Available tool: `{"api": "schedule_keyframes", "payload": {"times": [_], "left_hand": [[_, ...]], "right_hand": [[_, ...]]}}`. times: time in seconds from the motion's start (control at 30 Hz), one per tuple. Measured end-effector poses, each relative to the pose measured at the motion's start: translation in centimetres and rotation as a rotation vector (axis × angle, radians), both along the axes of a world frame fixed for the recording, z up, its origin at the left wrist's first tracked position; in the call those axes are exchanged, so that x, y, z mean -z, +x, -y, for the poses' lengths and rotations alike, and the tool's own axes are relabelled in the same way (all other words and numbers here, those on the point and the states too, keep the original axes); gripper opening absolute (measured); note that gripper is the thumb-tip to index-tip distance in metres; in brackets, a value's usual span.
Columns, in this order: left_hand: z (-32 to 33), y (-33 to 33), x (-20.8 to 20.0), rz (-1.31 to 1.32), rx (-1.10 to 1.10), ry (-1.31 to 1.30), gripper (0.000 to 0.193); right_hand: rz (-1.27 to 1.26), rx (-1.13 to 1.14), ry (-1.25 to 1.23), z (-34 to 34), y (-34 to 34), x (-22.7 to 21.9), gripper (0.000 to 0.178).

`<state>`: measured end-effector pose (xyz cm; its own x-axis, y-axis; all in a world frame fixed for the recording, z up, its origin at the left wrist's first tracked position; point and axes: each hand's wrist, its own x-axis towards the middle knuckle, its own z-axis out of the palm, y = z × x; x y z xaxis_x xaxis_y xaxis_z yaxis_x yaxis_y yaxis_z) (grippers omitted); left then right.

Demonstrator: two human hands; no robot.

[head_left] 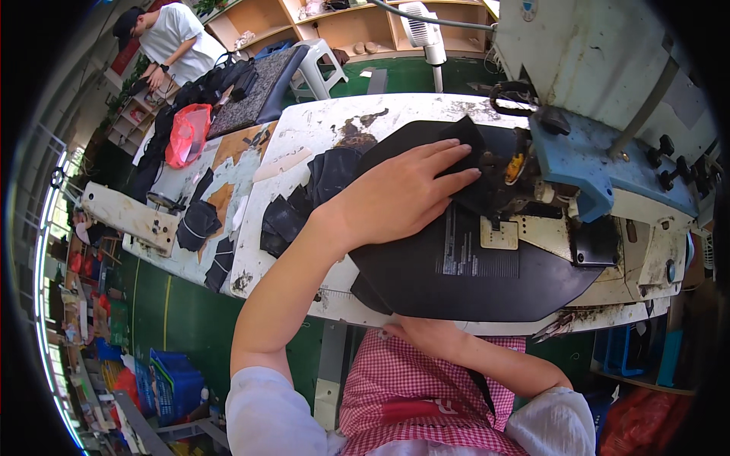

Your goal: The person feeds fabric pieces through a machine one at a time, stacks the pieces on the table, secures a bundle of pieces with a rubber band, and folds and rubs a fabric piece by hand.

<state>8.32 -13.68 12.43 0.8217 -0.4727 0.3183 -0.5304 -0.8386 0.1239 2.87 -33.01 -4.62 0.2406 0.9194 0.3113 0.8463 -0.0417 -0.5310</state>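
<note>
My left hand (414,186) reaches across a black work plate (525,289) with printed ruler marks. Its fingers are stretched out and press flat on a small black fabric piece (470,140) beside the needle area of a sewing machine (608,156). The machine has a blue and cream body, and a metal needle plate (499,233) shows below its presser area. Lower down, my right hand (418,330) is at the plate's near edge, partly under it; most of its fingers are hidden. Folded black fabric pieces (331,178) lie left of my left wrist.
A second white machine arm (129,216) stands on the left table, near a bundle of black pieces (199,226) and a red plastic bag (188,135). Behind are a white stool (318,68), a fan (422,34) and a person in a white shirt (179,42). Blue baskets (175,384) sit lower left.
</note>
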Motion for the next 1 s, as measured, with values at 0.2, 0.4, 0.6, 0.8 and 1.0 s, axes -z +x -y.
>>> {"api": "schedule_keyframes", "payload": {"times": [0.2,0.4,0.6,0.8,1.0], "left_hand": [[-2.4,0.9,-0.8,0.145,-0.203,-0.169,0.041],[-7.2,-12.9,4.3,0.423,-0.270,-0.342,0.047],[-7.4,-22.5,14.0,-0.209,-0.380,-0.198,0.060],[-4.9,-19.2,8.7,0.396,-0.446,-0.516,0.051],[-2.9,-14.5,4.7,0.546,-0.231,-0.401,0.044]], "right_hand": [[0.221,0.022,-0.039,-0.1,0.6,0.0,0.038],[0.237,-0.145,0.465,5.0,1.9,-7.4,0.033],[0.205,0.036,0.804,10.8,3.5,-13.0,0.023],[0.613,0.069,0.310,9.3,5.0,-16.0,0.045],[0.501,0.069,0.404,9.4,5.7,-15.2,0.043]]}}
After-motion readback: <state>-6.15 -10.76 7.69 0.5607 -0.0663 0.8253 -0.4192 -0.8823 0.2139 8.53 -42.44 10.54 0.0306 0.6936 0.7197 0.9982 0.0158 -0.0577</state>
